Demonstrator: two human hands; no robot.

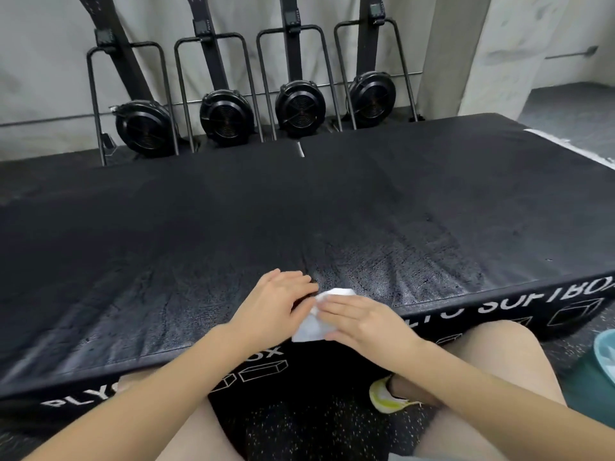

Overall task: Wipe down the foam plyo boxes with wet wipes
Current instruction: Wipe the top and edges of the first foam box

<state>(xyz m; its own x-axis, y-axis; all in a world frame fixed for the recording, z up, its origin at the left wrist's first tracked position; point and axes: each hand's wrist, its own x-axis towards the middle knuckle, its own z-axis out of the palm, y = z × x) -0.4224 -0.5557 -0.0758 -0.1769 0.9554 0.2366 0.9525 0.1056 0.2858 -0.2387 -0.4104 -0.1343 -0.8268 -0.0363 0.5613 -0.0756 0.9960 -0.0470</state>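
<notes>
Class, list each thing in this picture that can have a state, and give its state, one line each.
Wet wipe: crumpled, lying at the box's near edge under both hands.
Left hand: fingers straight, resting on the wipe.
Right hand: fingers straight, pressing the wipe.
Foam plyo box: lying flat, top sheen near the hands.
Rowing machines: stood upright against the wall.
Bin: open at the right edge, contents unclear.

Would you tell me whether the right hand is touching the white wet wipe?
Touching: the head view shows the right hand laid on the white wet wipe.
</notes>
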